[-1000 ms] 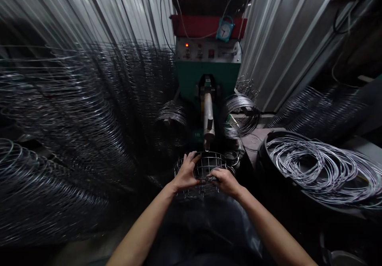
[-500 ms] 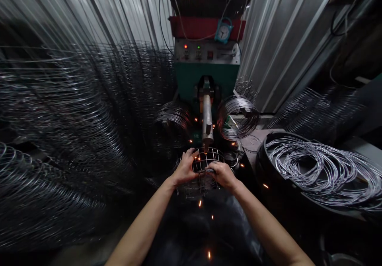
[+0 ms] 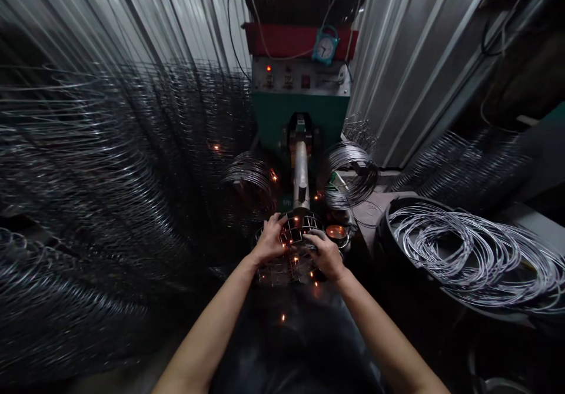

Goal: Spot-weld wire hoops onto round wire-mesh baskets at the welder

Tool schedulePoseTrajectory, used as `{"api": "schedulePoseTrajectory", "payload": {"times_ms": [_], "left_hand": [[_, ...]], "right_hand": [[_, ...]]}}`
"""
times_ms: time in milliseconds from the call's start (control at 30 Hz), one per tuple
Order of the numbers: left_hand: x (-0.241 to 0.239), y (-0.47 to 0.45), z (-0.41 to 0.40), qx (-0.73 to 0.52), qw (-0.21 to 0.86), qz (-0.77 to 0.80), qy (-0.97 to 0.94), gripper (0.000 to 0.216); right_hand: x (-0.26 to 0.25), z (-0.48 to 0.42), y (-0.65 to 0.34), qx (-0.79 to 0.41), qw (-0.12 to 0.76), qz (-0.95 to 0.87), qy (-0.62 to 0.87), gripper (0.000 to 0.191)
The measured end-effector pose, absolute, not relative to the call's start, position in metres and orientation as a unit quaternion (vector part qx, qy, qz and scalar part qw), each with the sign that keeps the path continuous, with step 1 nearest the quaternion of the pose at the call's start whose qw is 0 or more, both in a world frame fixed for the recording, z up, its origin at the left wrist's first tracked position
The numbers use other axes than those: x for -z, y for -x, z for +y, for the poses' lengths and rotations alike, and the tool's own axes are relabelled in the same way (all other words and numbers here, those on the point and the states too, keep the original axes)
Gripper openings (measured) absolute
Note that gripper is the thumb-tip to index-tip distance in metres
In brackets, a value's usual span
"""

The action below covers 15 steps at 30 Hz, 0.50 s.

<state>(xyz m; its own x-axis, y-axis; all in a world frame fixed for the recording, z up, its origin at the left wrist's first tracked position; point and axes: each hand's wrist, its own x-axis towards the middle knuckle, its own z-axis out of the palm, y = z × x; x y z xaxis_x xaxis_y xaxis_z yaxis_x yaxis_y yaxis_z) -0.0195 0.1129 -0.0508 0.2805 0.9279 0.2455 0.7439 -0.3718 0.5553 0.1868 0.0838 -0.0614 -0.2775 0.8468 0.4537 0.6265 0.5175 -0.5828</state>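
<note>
Stacked wire hoops [image 3: 110,164] filled the left. Near the middle, my left hand [image 3: 268,241] kept no slack, its grip clenched on the wire cage [image 3: 289,267] to steady the rim under the welder arm [image 3: 301,173], where sparks flew. My right hand [image 3: 327,255] clasped the opposite side. Loose rings [image 3: 463,247] lay far right.

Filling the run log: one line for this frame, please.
left hand: holds wire basket | right hand: holds wire basket | wire basket: at tip of welder arm | sparks: around basket
</note>
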Motion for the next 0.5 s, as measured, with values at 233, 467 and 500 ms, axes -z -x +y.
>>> {"api": "schedulePoseTrajectory", "payload": {"times_ms": [233,467,500], "left_hand": [[0.043,0.021,0.137,-0.246,0.189,0.558,-0.769,0.090],[0.038,0.020,0.146,-0.232,0.208,0.559,-0.769,0.094],[0.038,0.020,0.145,-0.222,0.211,0.559,-0.770,0.095]], "right_hand": [[0.067,0.109,-0.193,-0.175,0.422,-0.728,0.512,0.012],[0.071,0.104,-0.203,-0.232,0.475,-0.654,0.540,0.028],[0.079,0.091,-0.211,-0.257,0.490,-0.625,0.551,0.034]]}}
